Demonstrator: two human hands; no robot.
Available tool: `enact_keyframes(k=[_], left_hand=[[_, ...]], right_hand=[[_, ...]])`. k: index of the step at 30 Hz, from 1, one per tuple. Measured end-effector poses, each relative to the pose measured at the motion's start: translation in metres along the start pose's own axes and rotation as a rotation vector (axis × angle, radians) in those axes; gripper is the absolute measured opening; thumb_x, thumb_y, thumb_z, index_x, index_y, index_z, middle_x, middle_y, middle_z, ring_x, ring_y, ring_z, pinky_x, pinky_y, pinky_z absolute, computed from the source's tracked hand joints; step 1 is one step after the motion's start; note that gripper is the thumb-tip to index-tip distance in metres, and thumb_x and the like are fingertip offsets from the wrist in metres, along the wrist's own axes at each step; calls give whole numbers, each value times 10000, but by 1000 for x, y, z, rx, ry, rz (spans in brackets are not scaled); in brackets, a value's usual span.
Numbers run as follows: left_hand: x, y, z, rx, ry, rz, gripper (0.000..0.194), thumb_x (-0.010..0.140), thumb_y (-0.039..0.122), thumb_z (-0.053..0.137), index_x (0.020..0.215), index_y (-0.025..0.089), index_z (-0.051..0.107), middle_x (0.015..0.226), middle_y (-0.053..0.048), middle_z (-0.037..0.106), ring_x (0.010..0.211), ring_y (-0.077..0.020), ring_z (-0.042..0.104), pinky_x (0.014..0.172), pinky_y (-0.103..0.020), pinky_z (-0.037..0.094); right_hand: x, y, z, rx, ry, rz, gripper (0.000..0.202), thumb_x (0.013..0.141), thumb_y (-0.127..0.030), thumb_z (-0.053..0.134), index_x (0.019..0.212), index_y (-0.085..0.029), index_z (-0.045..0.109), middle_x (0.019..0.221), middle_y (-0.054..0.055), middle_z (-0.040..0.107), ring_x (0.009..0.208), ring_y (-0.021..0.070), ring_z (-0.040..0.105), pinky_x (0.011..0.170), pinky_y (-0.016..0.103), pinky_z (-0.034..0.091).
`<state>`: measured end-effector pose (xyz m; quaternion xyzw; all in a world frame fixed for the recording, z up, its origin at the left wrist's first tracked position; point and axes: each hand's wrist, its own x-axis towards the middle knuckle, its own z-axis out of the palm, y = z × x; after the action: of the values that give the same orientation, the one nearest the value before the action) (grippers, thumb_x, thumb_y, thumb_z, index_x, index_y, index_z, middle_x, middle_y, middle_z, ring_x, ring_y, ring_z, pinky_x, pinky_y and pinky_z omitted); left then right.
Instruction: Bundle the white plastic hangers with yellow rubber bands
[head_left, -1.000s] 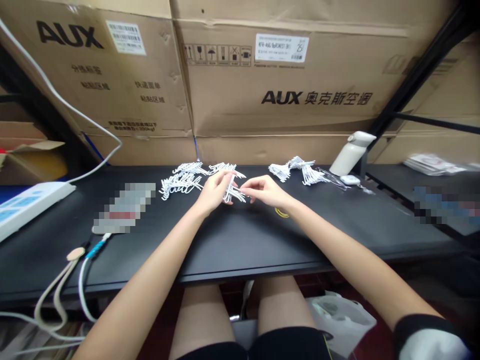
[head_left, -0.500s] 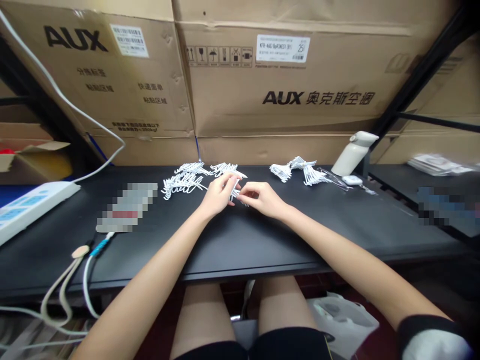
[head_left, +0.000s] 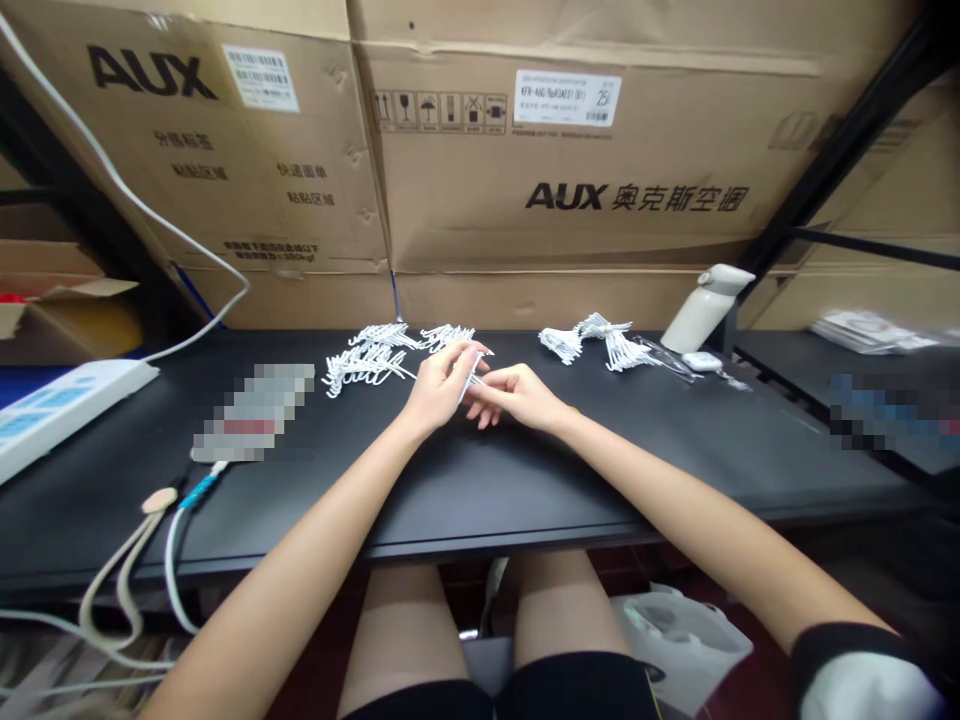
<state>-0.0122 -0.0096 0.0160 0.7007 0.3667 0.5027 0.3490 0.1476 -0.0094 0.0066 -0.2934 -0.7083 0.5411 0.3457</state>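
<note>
Clamping white hooks [head_left: 470,381] over the black surface [head_left: 487,490], the left grip [head_left: 441,386] sits beside the right grip [head_left: 521,397] — whether that's closed, I cannot tell.

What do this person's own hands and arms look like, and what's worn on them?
The left hand and right hand are ungloved, and no watch or bracelet shows. The right sleeve has a black edge with a whitish part; no left sleeve is in view.
</note>
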Motion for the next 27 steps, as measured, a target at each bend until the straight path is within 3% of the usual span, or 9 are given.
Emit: enact_keyframes(k=[4,9,13,17,21,27], left_hand=[[2,2,0,-72,-20,-86,365,874,471,503,998,153,631,855,-55,643,566,-106,562,448,-186,438],[6,9,-6,-317,-135,-333,563,905,567,338,1182,137,573,889,-113,699,573,-166,630,484,-270,499],[5,11,-7,-242,-173,-305,494,877,492,490,1217,143,571,962,-127,710,623,-168,654,529,-257,507],[2,10,-4,-202,-148,-242,438,888,469,488,1147,134,598,930,-130,709,602,-156,647,491,-234,486],[2,10,-4,-237,-126,-236,395,866,453,545,1084,132,619,984,-136,704,753,-193,691,597,-258,537],[1,11,-4,-351,-161,-290,400,841,439,597,1104,138,611,1093,-166,681,883,-251,692,609,-288,560]], right_hand=[[-1,-2,-1,20,6,37,503,759,-576,632,800,-77,683,690,95,712,511,135,653,475,211,479],[1,1,-3,50,-23,73,509,731,-575,662,806,-72,693,706,109,722,507,149,659,456,212,465],[-1,0,-3,-11,-38,54,496,757,-580,631,777,-88,688,650,73,705,440,109,602,458,210,455],[-6,-8,-3,-186,-56,11,483,812,-579,568,733,-116,679,493,-6,601,344,56,444,386,191,350],[-8,-10,-3,-324,-26,-73,505,844,-576,526,600,-140,608,456,-19,534,415,71,459,460,201,380],[-6,0,-1,-263,7,-93,466,854,-550,532,660,-136,627,427,-29,520,424,80,463,516,215,395]])
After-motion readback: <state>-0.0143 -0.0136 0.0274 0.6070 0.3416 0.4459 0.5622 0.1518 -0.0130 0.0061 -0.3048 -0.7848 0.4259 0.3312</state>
